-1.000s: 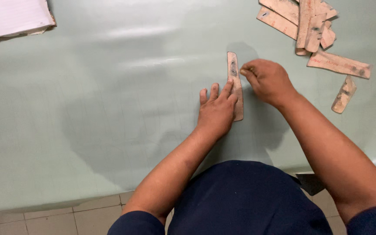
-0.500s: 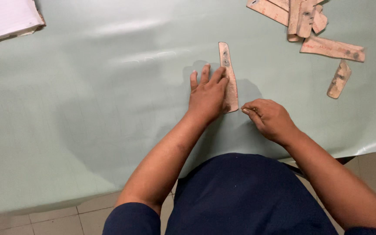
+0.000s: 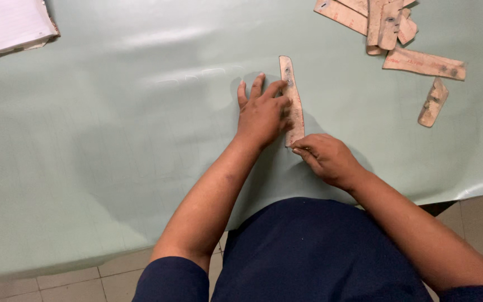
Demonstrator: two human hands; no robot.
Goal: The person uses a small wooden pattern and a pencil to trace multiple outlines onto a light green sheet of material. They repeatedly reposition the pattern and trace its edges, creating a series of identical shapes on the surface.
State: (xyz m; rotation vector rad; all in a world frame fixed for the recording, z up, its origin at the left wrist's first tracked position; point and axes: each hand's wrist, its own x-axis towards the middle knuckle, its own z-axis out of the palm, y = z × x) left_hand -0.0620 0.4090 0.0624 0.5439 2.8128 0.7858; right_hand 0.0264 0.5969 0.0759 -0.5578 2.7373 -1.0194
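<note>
From my feed, my left hand [image 3: 262, 112] covers part of the cardboard template [image 3: 292, 95], and I can't tell what my right hand [image 3: 325, 158] pinches at the strip's near end. The white sheet [image 3: 6, 25] and the pile of cardboard pieces [image 3: 381, 19] are cut off at the top edge.
</note>
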